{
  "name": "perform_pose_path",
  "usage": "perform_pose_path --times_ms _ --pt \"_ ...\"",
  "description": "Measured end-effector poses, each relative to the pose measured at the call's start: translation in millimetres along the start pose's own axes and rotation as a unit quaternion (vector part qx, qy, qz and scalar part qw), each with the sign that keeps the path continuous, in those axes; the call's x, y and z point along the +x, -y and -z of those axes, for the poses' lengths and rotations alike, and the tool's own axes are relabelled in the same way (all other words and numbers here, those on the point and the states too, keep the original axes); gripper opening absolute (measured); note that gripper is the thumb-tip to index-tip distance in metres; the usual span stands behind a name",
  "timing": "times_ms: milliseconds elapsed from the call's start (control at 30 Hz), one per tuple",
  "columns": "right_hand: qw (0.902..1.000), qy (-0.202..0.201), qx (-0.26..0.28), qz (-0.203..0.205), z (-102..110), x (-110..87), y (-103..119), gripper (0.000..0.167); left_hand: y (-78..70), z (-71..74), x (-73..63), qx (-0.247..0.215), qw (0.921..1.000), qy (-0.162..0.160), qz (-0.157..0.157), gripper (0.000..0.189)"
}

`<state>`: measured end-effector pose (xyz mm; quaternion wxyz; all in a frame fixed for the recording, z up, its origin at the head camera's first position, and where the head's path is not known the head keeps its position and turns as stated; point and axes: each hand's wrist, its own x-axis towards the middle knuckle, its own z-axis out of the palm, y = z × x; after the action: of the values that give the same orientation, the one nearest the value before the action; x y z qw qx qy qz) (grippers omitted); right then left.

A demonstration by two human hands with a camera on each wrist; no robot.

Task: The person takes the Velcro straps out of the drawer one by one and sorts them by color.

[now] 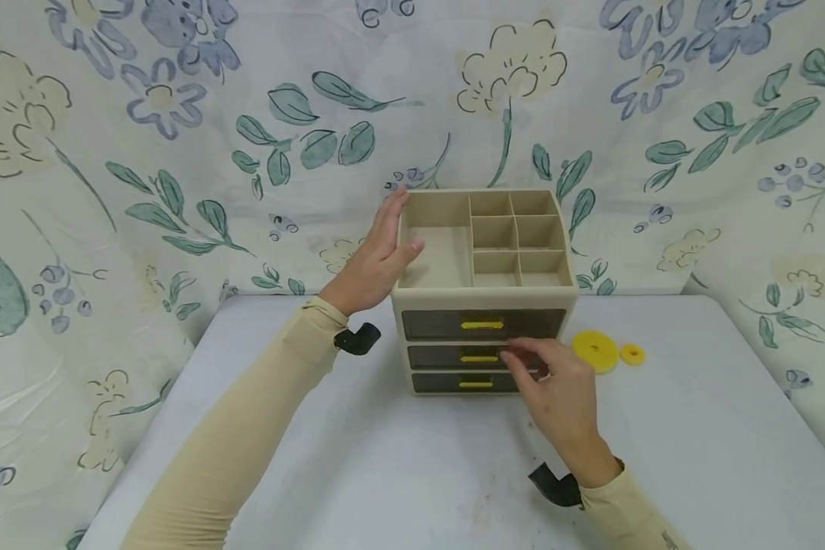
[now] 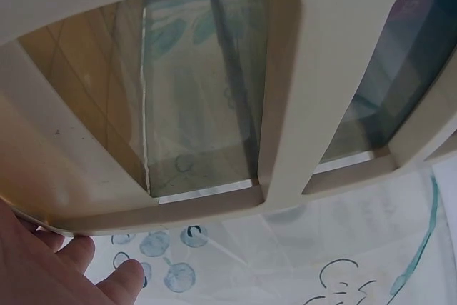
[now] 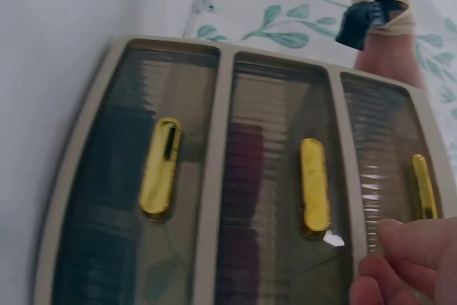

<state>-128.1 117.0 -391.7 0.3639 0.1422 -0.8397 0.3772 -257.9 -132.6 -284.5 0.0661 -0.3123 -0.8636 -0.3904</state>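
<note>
A cream desk organizer (image 1: 484,298) with three dark see-through drawers stands on the table. Each drawer has a yellow handle, such as the middle handle (image 1: 479,359). My left hand (image 1: 378,263) rests against the organizer's upper left side, thumb over the top rim; its fingertips lie along the outer edge in the left wrist view. My right hand (image 1: 557,386) is in front of the drawers, fingers bent and thumb near the index finger. Its fingertips are just right of the handles, close to the drawer fronts, with nothing visible between them. All three drawers are closed.
A large yellow disc (image 1: 595,351) and a small yellow disc (image 1: 632,354) lie right of the organizer on the white table (image 1: 385,473). A flower-patterned cloth (image 1: 412,137) hangs behind and at both sides. Compartments (image 1: 495,233) divide the organizer's top.
</note>
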Motion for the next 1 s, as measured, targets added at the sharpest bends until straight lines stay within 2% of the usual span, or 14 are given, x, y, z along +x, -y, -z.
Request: perform_pose_path --times_ms 333,700,1000 --pt "0.9981 0.048 0.010 -0.037 -11 -9.9 -7 0.018 0.5 -0.2 -0.4 0.004 1.0000 -0.002 0.001 0.068" --pt "0.9979 0.051 0.012 -0.037 -16 -15.9 -12 0.018 -0.8 -2.6 -3.2 0.005 1.0000 -0.004 0.001 0.068" --pt "0.9993 0.035 -0.013 0.007 -20 -21.3 -16 0.020 -3.7 -5.7 -7.4 0.007 0.9999 -0.010 -0.003 0.067"
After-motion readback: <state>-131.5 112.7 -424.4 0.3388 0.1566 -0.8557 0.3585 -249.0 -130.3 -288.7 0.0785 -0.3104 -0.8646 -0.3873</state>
